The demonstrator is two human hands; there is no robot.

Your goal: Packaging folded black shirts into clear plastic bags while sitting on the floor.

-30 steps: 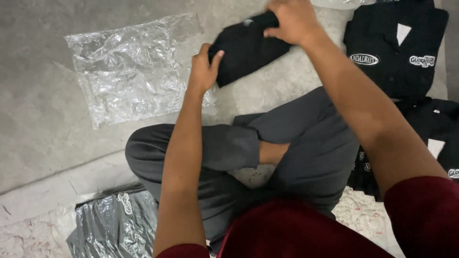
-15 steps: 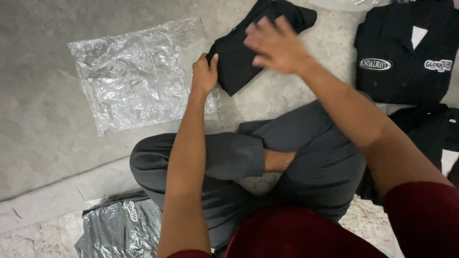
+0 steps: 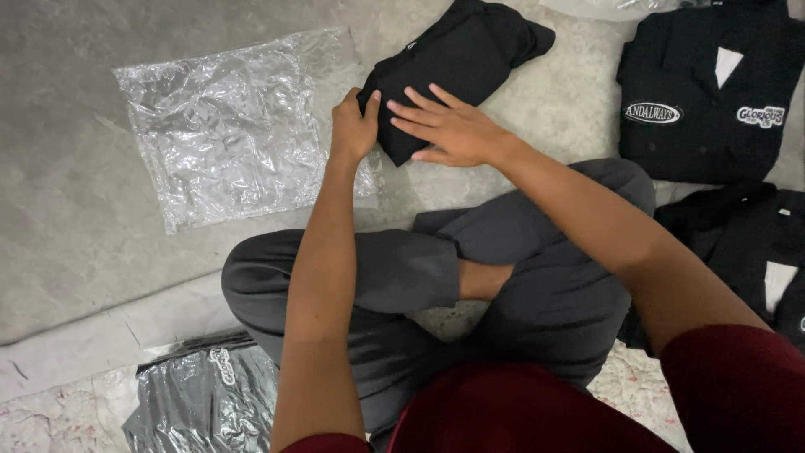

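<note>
A folded black garment [image 3: 457, 59] lies on the grey concrete floor [image 3: 75, 226], near the far edge of the view, in front of the person's crossed legs in grey trousers [image 3: 537, 277]. The left hand [image 3: 354, 127] pinches the near left corner of the garment, thumb on top and fingers curled under the edge. The right hand [image 3: 449, 127] lies flat on the near part of the same garment, fingers spread and pointing left, holding nothing.

Just left of the garment lies a clear crinkled plastic bag [image 3: 231, 126], flat on the floor; its right edge passes under the left wrist. At the far right corner lies a black shirt with white badges on the chest [image 3: 704, 92], and below it another black shirt [image 3: 755, 243], partly cut off by the right edge. A grey plastic mailing bag [image 3: 197, 398] lies at the near left, cut by the bottom edge. The far end of the folded garment leaves the view at the top, and both forearms hide parts of the trousers.
</note>
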